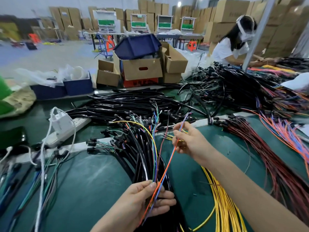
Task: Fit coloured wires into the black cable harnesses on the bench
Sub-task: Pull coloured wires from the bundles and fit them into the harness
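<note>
Between pinched left fingers (164, 200) and right fingers (180, 127), coloured wires (167, 166).

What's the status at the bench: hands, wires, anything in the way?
Left hand grips coloured wires over black harness. Right hand pinches orange and blue wires. Yellow wires beside, nothing blocking.

Looked like a big factory hall for making cables. Had brown cardboard boxes (230, 12) piled high along the back. Had a long green bench (93, 181) heaped with black cable harnesses (127, 104) and bunches of red wires (260, 148) and yellow wires (224, 203). Had more work tables (180, 36) farther off. Showed another person (229, 49) in white busy at the same bench.
</note>
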A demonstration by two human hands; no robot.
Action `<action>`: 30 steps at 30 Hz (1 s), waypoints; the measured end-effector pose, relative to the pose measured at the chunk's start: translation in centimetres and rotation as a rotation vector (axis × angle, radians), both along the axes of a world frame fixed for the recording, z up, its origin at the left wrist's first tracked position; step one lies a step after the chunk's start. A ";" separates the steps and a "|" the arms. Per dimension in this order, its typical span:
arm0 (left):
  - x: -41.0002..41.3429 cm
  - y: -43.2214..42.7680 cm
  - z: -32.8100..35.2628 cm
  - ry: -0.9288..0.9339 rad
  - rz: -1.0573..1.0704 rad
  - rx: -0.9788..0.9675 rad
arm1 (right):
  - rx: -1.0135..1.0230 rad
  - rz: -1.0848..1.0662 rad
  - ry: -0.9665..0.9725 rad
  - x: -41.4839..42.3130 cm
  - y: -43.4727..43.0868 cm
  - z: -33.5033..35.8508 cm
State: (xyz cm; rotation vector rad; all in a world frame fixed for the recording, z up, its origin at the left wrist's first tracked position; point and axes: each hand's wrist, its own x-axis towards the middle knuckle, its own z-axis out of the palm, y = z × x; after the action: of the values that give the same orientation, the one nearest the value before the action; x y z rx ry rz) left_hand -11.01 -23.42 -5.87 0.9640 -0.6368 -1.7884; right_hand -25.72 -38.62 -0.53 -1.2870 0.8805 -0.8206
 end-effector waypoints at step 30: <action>5.0 0.1 10.6 -1.141 -0.157 -0.304 | -1.112 0.244 0.237 3.1 8.6 0.6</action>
State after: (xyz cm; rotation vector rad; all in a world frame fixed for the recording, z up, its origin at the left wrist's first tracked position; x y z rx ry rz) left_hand -6.03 -23.28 4.72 1.7140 -1.6536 -1.0652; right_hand -22.58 -29.99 0.10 -2.4426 0.3836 -1.0053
